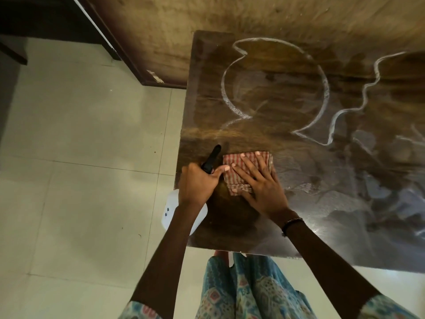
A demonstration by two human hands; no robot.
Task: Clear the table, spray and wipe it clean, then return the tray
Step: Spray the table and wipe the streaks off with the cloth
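Note:
A dark wooden table (pixel 264 88) with a glossy, wet-looking top carries white curling streaks of foam or cleaner. My right hand (pixel 259 183) lies flat, fingers spread, pressing a folded red-and-white checked cloth (pixel 234 162) onto the table near its front left corner. My left hand (pixel 197 183) grips a spray bottle by its black trigger head (pixel 211 158); the white bottle body (pixel 171 210) hangs below my wrist at the table's left edge. No tray is in view.
Pale floor tiles (pixel 80 157) spread to the left of the table. A wooden wall panel (pixel 161 31) stands behind it, with a dark door frame (pixel 110 38) at the upper left. My patterned clothing (pixel 248 286) is at the table's front edge.

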